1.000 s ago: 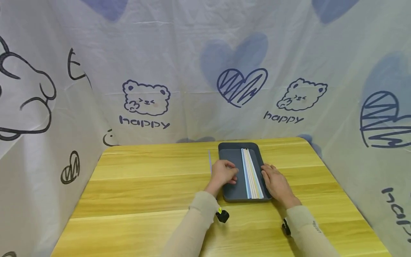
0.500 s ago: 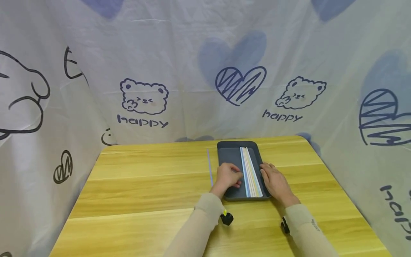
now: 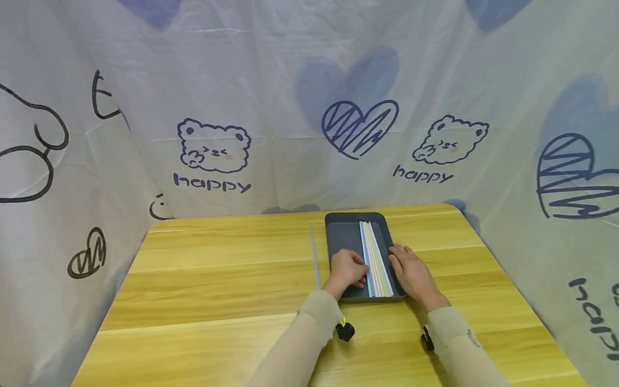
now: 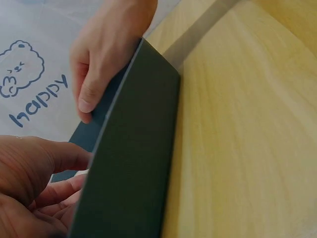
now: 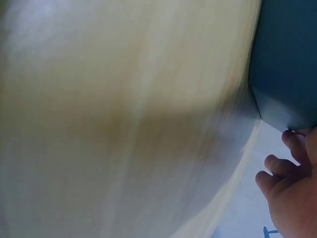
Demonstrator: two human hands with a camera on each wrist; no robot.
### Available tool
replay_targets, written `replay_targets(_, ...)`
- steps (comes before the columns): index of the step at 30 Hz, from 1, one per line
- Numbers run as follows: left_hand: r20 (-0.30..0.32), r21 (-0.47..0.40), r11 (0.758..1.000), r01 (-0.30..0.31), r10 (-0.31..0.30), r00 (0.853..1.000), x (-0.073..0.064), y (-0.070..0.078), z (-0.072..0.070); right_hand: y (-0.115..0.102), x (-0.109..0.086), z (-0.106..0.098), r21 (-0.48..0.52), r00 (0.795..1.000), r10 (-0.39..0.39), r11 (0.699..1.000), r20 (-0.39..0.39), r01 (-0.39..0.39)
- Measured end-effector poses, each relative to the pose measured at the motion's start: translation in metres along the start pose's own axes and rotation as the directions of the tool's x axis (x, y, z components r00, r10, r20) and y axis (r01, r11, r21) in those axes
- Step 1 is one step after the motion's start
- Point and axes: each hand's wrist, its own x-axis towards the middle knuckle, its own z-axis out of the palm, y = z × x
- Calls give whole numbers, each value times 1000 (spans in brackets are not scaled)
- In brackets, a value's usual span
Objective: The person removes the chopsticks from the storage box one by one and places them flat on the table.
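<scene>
A dark grey rectangular tray (image 3: 344,232) stands on the wooden table in the head view. Long thin strips (image 3: 371,242) in pale blue, white and yellow lie lengthwise inside it, bunched near its right side. My left hand (image 3: 347,269) reaches over the tray's left wall, thumb and index finger at the strips' left edge; whether they pinch one is unclear. In the left wrist view, the tray wall (image 4: 131,144) hides those fingertips. My right hand (image 3: 413,274) rests along the tray's right rim, its fingers extended. One purple-blue strip (image 3: 315,255) lies outside, left of the tray.
The wooden table (image 3: 217,279) stretches far to the left of the tray, with a narrower part on the right. A white printed cloth (image 3: 280,123) hangs behind the table and along both sides.
My left hand has moved right and slightly toward me, from the tray's left part to the strips' edge. My right hand stays at the right rim. The view has shifted slightly.
</scene>
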Motion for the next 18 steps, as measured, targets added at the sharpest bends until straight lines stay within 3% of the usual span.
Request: replay_targets(18,-34,18,1000,20,-19,999,5,-10,8,2,-2,2,3,1000,10,1000,7,-10)
